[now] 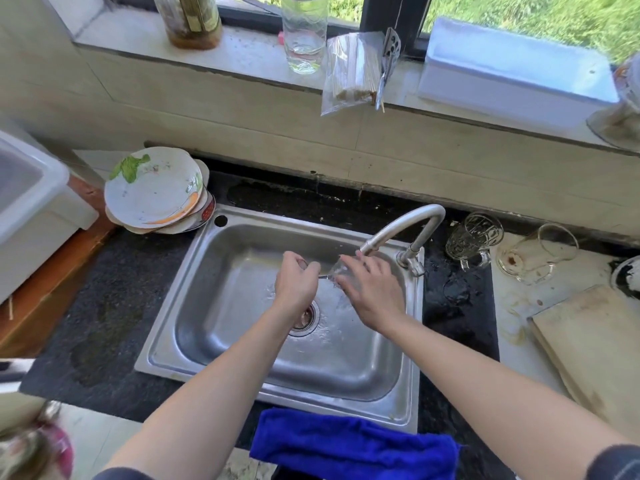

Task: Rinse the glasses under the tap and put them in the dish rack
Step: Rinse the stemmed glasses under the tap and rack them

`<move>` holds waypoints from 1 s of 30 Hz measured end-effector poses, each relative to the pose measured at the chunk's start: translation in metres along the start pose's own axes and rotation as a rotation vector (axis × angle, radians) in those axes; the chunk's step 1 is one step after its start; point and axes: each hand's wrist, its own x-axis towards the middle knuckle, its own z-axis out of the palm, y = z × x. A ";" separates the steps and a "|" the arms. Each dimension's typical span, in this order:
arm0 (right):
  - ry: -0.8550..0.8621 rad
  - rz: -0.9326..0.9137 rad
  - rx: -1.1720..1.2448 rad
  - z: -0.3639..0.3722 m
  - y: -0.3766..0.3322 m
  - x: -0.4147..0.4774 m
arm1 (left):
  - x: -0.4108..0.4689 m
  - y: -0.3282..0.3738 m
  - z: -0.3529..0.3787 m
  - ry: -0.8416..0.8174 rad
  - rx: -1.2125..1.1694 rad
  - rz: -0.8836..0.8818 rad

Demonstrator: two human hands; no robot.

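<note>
Over the steel sink (194, 306), both hands hold one clear glass (334, 270) just below the spout of the tap (405, 230). My left hand (296, 284) grips its left end with curled fingers. My right hand (372, 289) wraps over its right side. Water spreads on the sink floor around the drain (304, 320). Two more glasses lie on their sides on the counter right of the tap: a patterned mug-style glass (472, 239) and a plain stained glass (536, 254). No dish rack can be made out.
A stack of dirty plates (156, 192) sits at the sink's back left corner. A white tub (31, 202) is far left. A wooden board (595, 344) lies at right. A blue cloth (353, 445) hangs over the front edge. Bottles and a bag stand on the windowsill.
</note>
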 end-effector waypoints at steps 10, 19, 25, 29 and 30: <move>0.082 0.108 0.249 -0.016 0.003 0.019 | -0.003 0.001 -0.013 -0.017 -0.083 -0.017; -0.056 0.310 0.677 -0.019 0.008 0.030 | -0.006 -0.008 -0.015 -0.372 -0.405 -0.523; -0.131 0.509 0.676 -0.036 0.002 0.033 | -0.008 -0.012 -0.013 -0.224 -0.006 0.108; 0.247 0.007 0.139 -0.025 -0.013 0.012 | -0.002 -0.005 -0.010 -0.276 -0.349 -0.425; 0.271 -0.137 -0.006 -0.022 -0.010 0.008 | -0.001 -0.007 -0.009 -0.311 -0.394 -0.516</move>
